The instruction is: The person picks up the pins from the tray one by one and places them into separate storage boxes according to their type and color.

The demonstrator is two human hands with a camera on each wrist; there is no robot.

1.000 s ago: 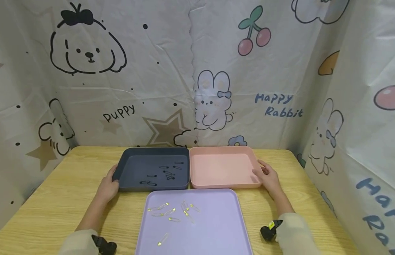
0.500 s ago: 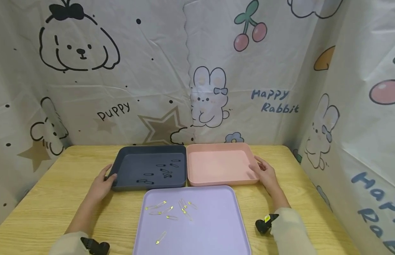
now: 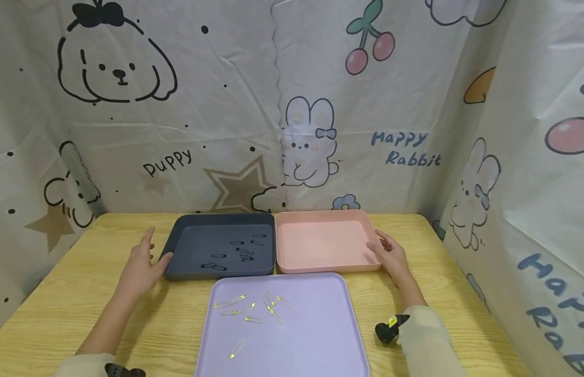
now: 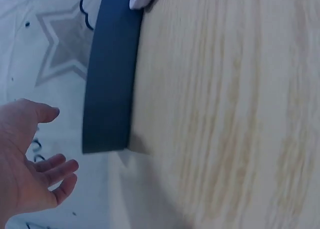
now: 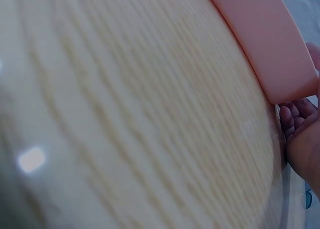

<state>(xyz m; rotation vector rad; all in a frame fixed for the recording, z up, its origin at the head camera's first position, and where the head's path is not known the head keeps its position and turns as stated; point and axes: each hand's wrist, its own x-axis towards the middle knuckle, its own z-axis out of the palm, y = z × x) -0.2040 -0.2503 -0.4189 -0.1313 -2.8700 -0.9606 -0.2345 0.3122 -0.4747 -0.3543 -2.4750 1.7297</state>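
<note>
My left hand (image 3: 140, 269) stands off the left end of the dark grey tray (image 3: 178, 246), fingers spread and thumb apart; the left wrist view shows a gap between the hand (image 4: 30, 161) and the tray wall (image 4: 112, 79). Several black safety pins (image 3: 244, 254) lie scattered in that tray. At the far right, my right hand (image 3: 393, 256) grips the right end of the pink tray (image 3: 320, 243), thumb over the rim and fingers outside. In the right wrist view the fingers (image 5: 295, 114) curl beside the pink tray's corner, partly cut off by the frame edge.
In front of both trays lies a flat lilac tray (image 3: 301, 340) with several gold safety pins (image 3: 237, 348) on it. The two deeper trays stand side by side. All rest on a wooden table (image 3: 51, 303), backed by a patterned cloth (image 3: 216, 104).
My left hand has let go of the dark grey tray, moved left of it and spread its fingers. The right hand keeps its grip on the pink tray. The head view shifted slightly.
</note>
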